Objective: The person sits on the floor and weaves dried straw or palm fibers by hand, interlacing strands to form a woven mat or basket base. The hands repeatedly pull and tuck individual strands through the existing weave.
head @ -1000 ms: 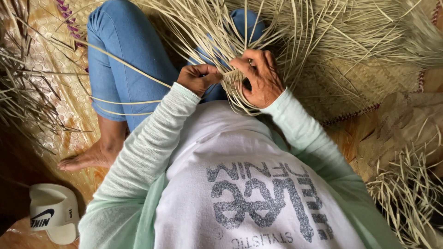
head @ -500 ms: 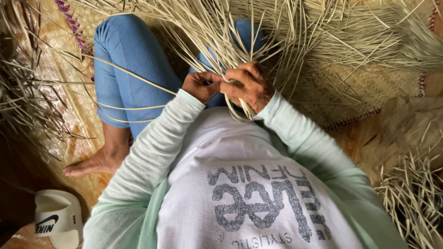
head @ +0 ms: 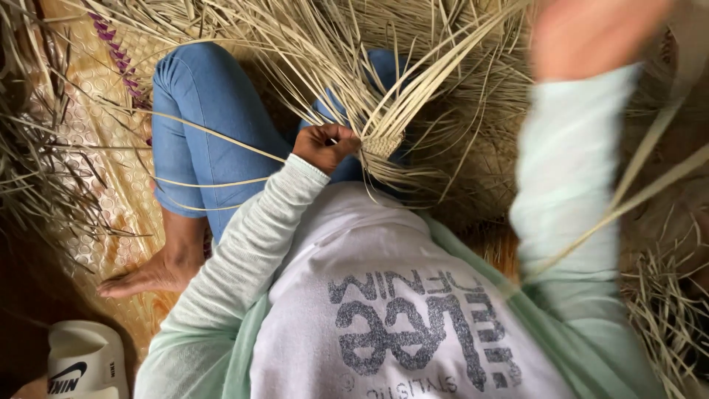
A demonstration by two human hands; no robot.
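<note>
The woven patch [head: 382, 144] of pale straw strips [head: 413, 96] sits just right of the left hand [head: 325, 144], which is curled tight, pinching its edge above the blue-jeaned knee [head: 199, 118]. The right hand [head: 591, 33] is raised high, blurred; its grip cannot be told, though long strips trail below it.

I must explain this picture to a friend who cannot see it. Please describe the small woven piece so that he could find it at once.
Start at the blue-jeaned knee, then move right to the left hand in the middle. The small woven piece sits just at its fingertips. Unlike the loose pale straw strips fanning out around it, it is a tight, checkered patch.
</note>
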